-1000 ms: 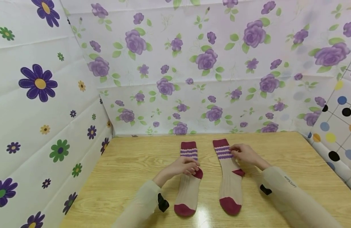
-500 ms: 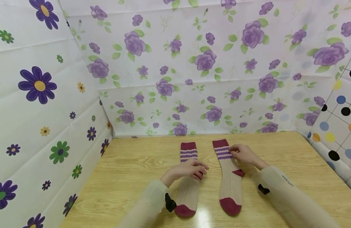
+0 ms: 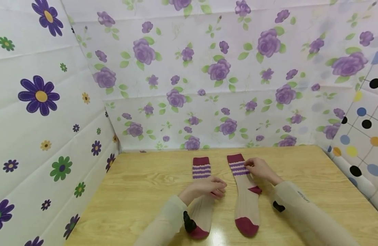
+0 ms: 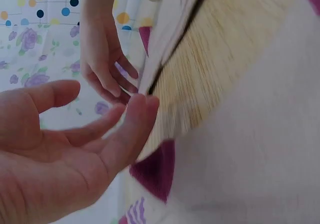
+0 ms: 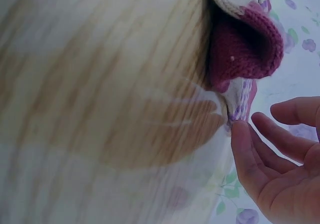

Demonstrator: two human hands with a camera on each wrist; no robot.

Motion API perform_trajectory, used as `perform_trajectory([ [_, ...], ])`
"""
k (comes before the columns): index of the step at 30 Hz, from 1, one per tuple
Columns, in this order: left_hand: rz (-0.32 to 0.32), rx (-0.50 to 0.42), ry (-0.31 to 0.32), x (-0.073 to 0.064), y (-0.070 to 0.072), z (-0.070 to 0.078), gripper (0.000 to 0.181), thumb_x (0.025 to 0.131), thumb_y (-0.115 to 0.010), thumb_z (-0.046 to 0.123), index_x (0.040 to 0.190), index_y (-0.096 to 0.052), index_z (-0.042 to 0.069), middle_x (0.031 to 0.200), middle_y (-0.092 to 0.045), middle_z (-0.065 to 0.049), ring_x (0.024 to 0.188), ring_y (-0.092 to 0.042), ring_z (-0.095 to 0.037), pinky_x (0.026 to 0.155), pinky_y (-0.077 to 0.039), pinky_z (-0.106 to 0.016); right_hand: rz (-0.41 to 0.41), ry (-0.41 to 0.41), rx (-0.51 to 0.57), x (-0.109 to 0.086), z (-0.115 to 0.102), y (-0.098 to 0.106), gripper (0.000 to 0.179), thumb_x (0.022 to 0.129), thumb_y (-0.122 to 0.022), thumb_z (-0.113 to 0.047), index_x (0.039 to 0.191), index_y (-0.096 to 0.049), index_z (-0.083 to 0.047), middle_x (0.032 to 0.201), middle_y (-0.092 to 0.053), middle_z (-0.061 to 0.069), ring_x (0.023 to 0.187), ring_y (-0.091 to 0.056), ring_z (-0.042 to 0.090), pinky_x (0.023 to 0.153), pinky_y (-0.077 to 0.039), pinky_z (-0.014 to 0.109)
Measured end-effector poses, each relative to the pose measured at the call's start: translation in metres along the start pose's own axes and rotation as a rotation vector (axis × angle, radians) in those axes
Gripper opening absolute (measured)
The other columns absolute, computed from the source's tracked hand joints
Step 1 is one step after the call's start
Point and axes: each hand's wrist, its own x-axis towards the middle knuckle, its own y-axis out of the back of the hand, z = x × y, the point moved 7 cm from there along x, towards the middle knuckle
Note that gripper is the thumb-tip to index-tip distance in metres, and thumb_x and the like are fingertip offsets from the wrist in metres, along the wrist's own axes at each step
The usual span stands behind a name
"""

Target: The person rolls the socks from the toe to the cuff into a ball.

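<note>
Creased white sheeting printed with purple roses rises behind a pale wood-grain desk, flanked by a daisy-print sheet at left and a dotted sheet at right. Two ribbed beige socks lie lengthwise on the desk, side by side and apart: the left sock and the right sock, each with a maroon cuff, heel and toe and three wavy purple stripes. The right sock's knitted heel juts sideways, cupped and raised. Two bare hands extend from two pale sleeves, each with one black object at the wrist. The left hand hangs over the left sock's middle, its grip loosely spread; the right hand's grip is also relaxed, fingertips at the right sock's striped edge.
</note>
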Motion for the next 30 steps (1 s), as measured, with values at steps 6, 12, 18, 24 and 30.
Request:
perform_trajectory([
  [6,0.062,-0.108,0.069,0.004,-0.005,-0.003,0.044,0.098,-0.054,0.023,0.131,-0.050,-0.007,0.118,-0.064,-0.024,0.106,-0.065,-0.036,0.089,-0.055,-0.042,-0.004,-0.029,0.004,0.002,-0.001,-0.003,0.021,0.091,-0.058,-0.007,0.103,-0.068,0.006,0.100,-0.069,0.021,0.090,-0.064,0.027,0.075,-0.055,0.038],
  [12,0.051,-0.160,0.095,0.014,-0.015,-0.006,0.040,0.098,-0.053,0.020,0.128,-0.054,-0.008,0.115,-0.065,-0.027,0.103,-0.066,-0.037,0.087,-0.056,-0.041,-0.002,-0.064,0.024,0.002,0.000,-0.004,0.023,0.088,-0.061,-0.006,0.106,-0.065,0.008,0.100,-0.067,0.022,0.090,-0.063,0.029,0.071,-0.055,0.036],
  [18,0.071,-0.221,0.107,0.019,-0.025,-0.005,0.047,0.097,-0.054,0.017,0.133,-0.046,-0.010,0.121,-0.060,-0.030,0.106,-0.064,-0.039,0.090,-0.054,-0.045,0.001,-0.117,0.031,0.003,0.003,-0.003,0.030,0.082,-0.066,-0.007,0.108,-0.064,0.009,0.101,-0.066,0.025,0.090,-0.063,0.029,0.070,-0.055,0.033],
  [24,0.098,-0.311,0.119,0.026,-0.034,-0.001,0.050,0.096,-0.054,0.017,0.136,-0.040,-0.009,0.124,-0.056,-0.031,0.109,-0.061,-0.040,0.094,-0.051,-0.050,-0.017,-0.199,0.069,0.000,0.002,-0.004,0.043,0.078,-0.074,-0.009,0.113,-0.060,0.011,0.105,-0.064,0.027,0.082,-0.063,0.025,0.062,-0.055,0.032],
  [30,0.154,-0.430,0.151,0.034,-0.041,-0.001,0.049,0.091,-0.058,0.014,0.130,-0.040,-0.010,0.122,-0.056,-0.030,0.111,-0.059,-0.040,0.098,-0.048,-0.053,-0.022,-0.213,0.016,-0.001,-0.003,-0.008,0.057,0.072,-0.077,-0.007,0.118,-0.051,0.013,0.104,-0.063,0.027,0.079,-0.060,0.024,0.061,-0.051,0.029],
])
